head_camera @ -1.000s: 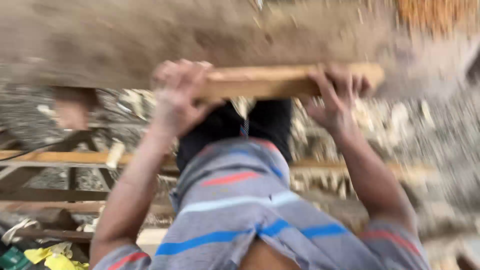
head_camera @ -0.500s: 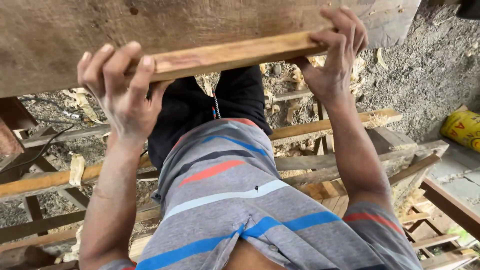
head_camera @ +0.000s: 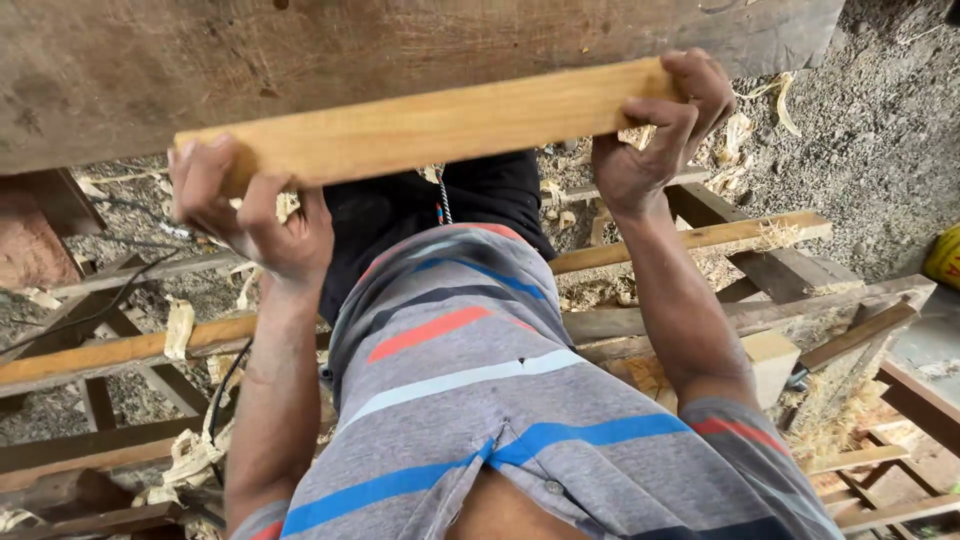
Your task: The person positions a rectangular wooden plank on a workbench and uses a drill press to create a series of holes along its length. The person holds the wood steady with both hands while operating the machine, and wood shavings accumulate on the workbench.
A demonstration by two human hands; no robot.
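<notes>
Both hands have dropped lower and drawn nearer the camera than half a second ago, and the pale wooden board (head_camera: 430, 125) they carry now lies clear across the view, its left end lower than its right, in front of the big weathered plank (head_camera: 300, 50) along the top.

Head view: the left hand (head_camera: 250, 205) is clenched around the board's left end, fingers curled over its front edge. The right hand (head_camera: 660, 130) grips the right end the same way. Below the board hangs the person's grey striped shirt (head_camera: 470, 390). Beneath that, timber rails (head_camera: 690, 240) and wood shavings (head_camera: 180, 325) lie on gravelly ground (head_camera: 860, 130). The board looks steadied for positioning.
</notes>
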